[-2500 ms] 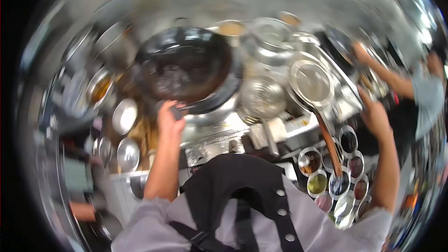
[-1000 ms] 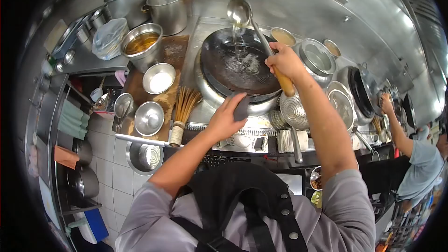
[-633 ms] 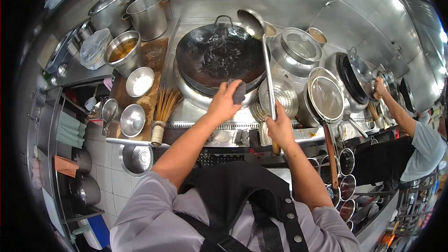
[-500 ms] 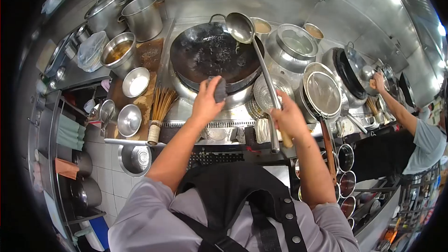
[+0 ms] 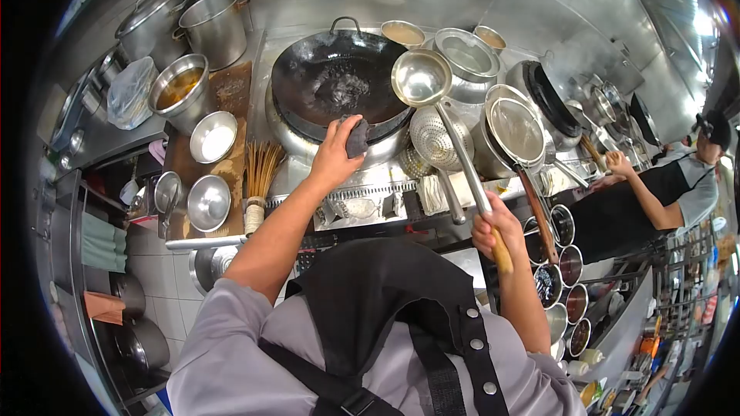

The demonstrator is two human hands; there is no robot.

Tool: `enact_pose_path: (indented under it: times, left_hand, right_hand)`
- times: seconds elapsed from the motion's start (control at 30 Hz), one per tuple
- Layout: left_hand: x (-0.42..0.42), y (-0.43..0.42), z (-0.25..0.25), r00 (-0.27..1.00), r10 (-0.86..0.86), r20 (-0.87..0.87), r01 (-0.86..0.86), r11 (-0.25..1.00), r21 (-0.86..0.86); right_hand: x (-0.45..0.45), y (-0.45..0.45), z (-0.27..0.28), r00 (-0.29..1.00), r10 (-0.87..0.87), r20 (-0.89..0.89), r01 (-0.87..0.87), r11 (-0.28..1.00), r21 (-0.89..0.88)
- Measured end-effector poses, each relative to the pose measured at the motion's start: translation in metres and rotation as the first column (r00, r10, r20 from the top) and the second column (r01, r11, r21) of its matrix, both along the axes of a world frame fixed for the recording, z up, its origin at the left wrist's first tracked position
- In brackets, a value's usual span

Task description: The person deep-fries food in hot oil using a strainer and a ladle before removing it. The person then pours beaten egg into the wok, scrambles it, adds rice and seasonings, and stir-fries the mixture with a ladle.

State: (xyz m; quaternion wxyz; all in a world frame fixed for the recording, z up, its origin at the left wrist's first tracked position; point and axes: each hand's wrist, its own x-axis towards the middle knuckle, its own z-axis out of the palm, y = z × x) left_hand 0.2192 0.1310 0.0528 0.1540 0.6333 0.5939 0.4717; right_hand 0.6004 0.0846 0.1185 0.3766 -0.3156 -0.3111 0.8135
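Observation:
My left hand is closed on a dark cloth at the near rim of a large black wok. Clear liquid ripples in the bottom of the wok, which rests on a steel burner ring. My right hand grips the wooden handle of a long ladle. The ladle's bowl hangs right of the wok, above a perforated skimmer, and looks empty.
Mesh strainers rest on a pot at the right. A bamboo brush, metal bowls and a pot of amber liquid stand left. Seasoning containers are lower right. A co-worker works at another wok beyond.
The ladle, which poured liquid into the wok, has swung right and back toward me with my right hand. My left hand remains at the wok's rim with the cloth. The view has shifted.

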Motion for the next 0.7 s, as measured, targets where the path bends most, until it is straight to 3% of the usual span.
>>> enact_pose_path:
  times: [0.1,0.23,0.47,0.63,0.7]
  left_hand:
    - [-0.012,0.003,-0.011,0.998,-0.058,-0.032,0.061,0.993,0.101]
    - [-0.015,0.005,-0.017,0.995,-0.095,0.040,0.092,0.993,0.080]
    - [-0.025,0.008,-0.021,0.987,-0.160,0.027,0.158,0.986,0.058]
    - [-0.032,0.005,-0.020,0.979,-0.203,0.000,0.203,0.979,0.027]
    - [-0.034,0.004,-0.022,0.980,-0.196,-0.019,0.197,0.980,0.035]
  right_hand:
    - [0.000,-0.045,0.000,1.000,-0.012,0.012,0.012,1.000,0.018]
    - [-0.019,-0.085,-0.016,0.988,-0.073,0.139,0.072,0.997,0.010]
    - [-0.092,-0.069,-0.085,0.972,-0.139,0.188,0.129,0.990,0.065]
    - [-0.137,-0.057,-0.139,0.904,-0.175,0.390,0.065,0.958,0.280]
    - [-0.144,-0.057,-0.147,0.885,-0.192,0.424,0.084,0.962,0.259]
